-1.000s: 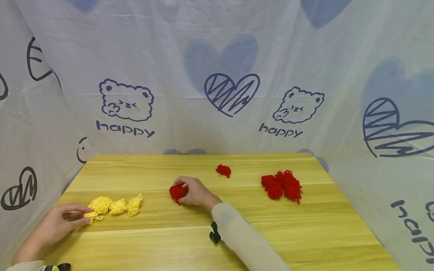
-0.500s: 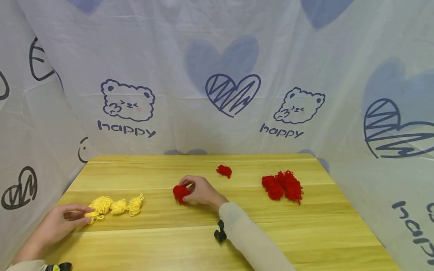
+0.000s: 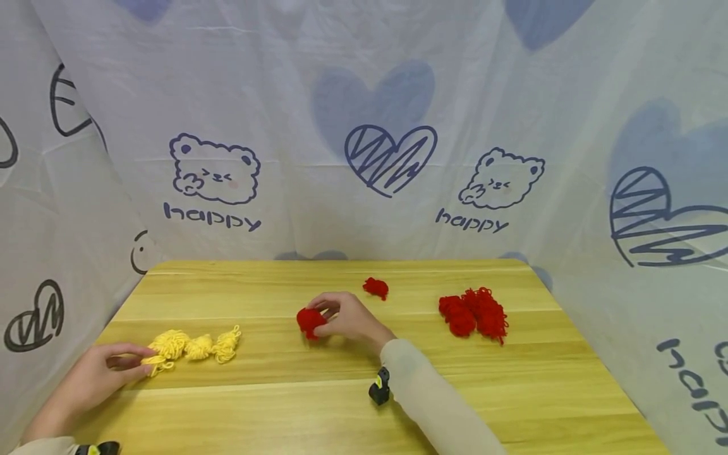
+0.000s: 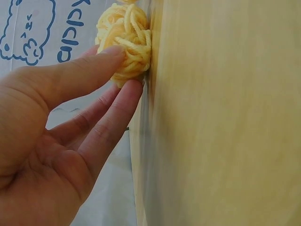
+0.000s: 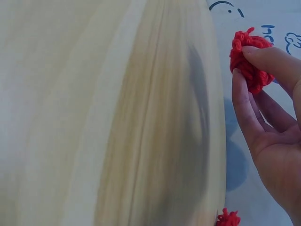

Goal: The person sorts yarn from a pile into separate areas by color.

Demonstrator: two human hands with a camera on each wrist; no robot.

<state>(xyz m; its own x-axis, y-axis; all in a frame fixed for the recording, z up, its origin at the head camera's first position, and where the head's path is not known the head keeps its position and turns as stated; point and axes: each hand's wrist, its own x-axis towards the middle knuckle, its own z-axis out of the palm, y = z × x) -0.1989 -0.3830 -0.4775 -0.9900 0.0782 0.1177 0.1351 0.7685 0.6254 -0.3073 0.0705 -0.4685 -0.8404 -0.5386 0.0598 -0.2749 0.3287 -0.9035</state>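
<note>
My right hand [image 3: 349,319] pinches a small ball of red yarn [image 3: 310,322] between thumb and fingers near the middle of the table. In the right wrist view that red yarn [image 5: 250,61] shows above the tabletop, a shadow on the wood below. At the left, my left hand [image 3: 102,373] pinches a small yellow yarn bundle [image 3: 155,364]; the left wrist view shows the thumb and fingertips on the yellow yarn [image 4: 127,42]. Several yellow yarn balls [image 3: 198,347] lie in a row just beyond and to the right of these fingers.
A small red yarn piece [image 3: 376,287] lies farther back, right of my right hand. A larger group of red yarn balls [image 3: 473,313] sits at the right. The wooden table [image 3: 296,411] is bordered by a white printed curtain [image 3: 296,202] at the back and sides.
My right hand has moved a short way to the right with the red yarn in its fingers. The left hand keeps its place on the yellow yarn.
</note>
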